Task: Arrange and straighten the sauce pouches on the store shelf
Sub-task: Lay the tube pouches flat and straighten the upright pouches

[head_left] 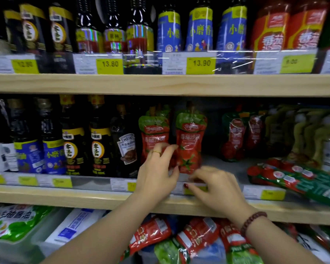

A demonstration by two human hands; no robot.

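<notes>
On the middle shelf [84, 197] a tomato pouch [190, 147] stands upright, with a second pouch [153, 133] at its 9 o'clock. The left hand [156, 174] pinches the tomato pouch's lower left edge. The right hand [217, 189], at its 5 o'clock, curls its fingers by the base; whether it grips, I cannot tell.

- A pale wooden shelf board [160, 84] runs across the upper part; a lower wooden board [65, 195] lies nearer.
- Yellow price tags [200, 63] line the front rails.
- Dark bottles [97, 141] stand left; the far recesses are dim.
</notes>
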